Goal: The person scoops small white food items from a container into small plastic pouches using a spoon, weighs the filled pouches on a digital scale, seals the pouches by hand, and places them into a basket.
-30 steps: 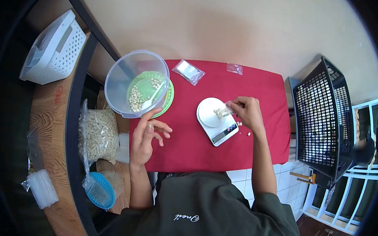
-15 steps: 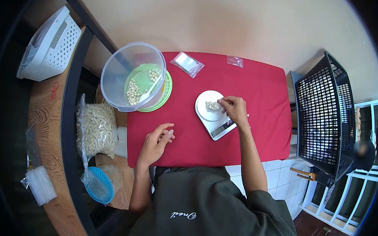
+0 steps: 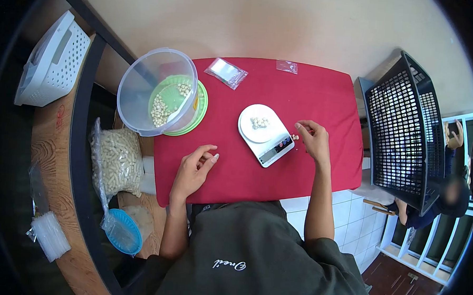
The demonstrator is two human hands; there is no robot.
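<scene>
A small clear bag of pale pieces is lying on the round pan of a white digital kitchen scale, near the middle of the red-covered bench. The right hand is hovering just to the right of the scale, apart from the bag, its fingers bent and loosely parted, seemingly gripping nothing; a few loose pale pieces are lying just below its fingertips, beside the scale. The left hand is hanging over the near left of the bench, half open, holding nothing visible. At the far left, a translucent plastic tub is tilting over a green plastic dish, with round pale pieces and a white spoon showing inside. As far as the view is showing, one bag is already carrying its portion and sitting on the pan, while plenty of pieces are remaining unbagged in the tub. Whether that bag is closed, and what the scale is reading, is staying too small to tell. At the far edge, a packet of clear bags and a single flat clear bag are lying unfilled.
</scene>
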